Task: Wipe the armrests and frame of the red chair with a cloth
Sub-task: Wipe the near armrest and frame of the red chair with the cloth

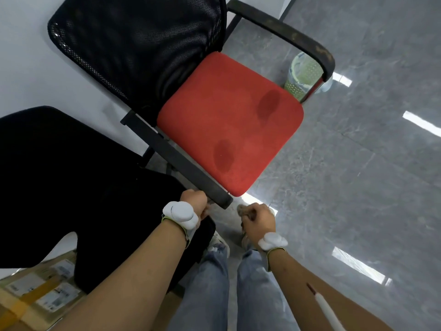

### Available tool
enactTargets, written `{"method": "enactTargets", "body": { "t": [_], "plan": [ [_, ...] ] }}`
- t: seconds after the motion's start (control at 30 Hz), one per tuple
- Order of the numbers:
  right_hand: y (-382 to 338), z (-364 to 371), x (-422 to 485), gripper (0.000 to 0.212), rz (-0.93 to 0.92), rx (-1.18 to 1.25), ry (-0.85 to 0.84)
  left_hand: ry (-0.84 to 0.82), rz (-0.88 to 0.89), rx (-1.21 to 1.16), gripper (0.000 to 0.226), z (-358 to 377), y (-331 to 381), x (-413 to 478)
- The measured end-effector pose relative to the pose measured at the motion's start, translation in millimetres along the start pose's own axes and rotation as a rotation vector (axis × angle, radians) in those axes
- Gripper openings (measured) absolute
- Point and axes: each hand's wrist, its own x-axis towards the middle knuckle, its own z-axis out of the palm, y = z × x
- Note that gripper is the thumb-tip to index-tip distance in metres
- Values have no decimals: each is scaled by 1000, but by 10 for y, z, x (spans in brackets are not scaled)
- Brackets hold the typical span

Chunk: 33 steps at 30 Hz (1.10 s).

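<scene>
From the head view, the red chair stands on the grey floor just ahead of the person's knees, turned at an angle. Its black mesh back is toward the wall. The near armrest runs down toward the hands, and the far armrest, visibly scuffed and dusty, is on the other side of the seat.

The left hand has its fingers curled at the front end of the near armrest and appears to grip it there. How far they wrap underneath is hidden. The right hand is closed round a bunched, greyish cloth, held just beside that same armrest tip and not quite touching it.

The cloth looks soft and light, so it should fold over edges easily, and keeping it wadded in the palm gives firm pressure. The armrests look like hard plastic on stiff frame bars, which can take a strong rub. The chair itself seems light enough to shift or swivel under pressure, so bracing it by an armrest or the frame, not the yielding mesh, is the sensible hold.

A green wastebasket stands beyond the far armrest, a black chair is at the left, and cardboard boxes lie beneath it.
</scene>
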Motion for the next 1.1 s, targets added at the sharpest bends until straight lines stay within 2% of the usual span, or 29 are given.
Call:
{"method": "enactTargets", "body": {
  "t": [0.03,0.1,0.23,0.3,0.43,0.5,0.57,0.63,0.8,0.87,0.97,1.1],
  "plan": [
    [29,32,38,6,103,101,35,0,1,-1,29,-4,4,-8],
    [152,245,203,16,243,328,35,5,-12,-22,33,2,8,-4],
    [-409,356,68,13,420,757,86,-32,-54,-67,34,17,-2,-40],
    [-638,264,-80,8,392,835,134,-55,-58,-70,31,8,-4,-55],
    [-655,111,-145,4,258,985,53,-21,-61,-102,32,-8,-5,-13],
    [-607,121,-88,15,324,967,129,-45,-55,-92,33,-24,2,-21],
    [-532,151,-38,19,418,841,246,-79,-62,-90,35,-40,5,-37],
    [-594,186,-39,13,445,727,288,-93,-56,-81,32,-59,4,-29],
    [-1112,240,-138,8,41,605,159,-79,-23,-103,22,-124,61,20],
    [-1228,211,-108,7,-71,585,162,-61,-13,-115,20,-169,103,25],
    [-1186,178,16,11,-174,351,264,-70,1,-132,15,-259,125,23],
    [-1174,182,56,23,-426,49,125,-71,37,-203,9,-376,173,34]
  ]
}}
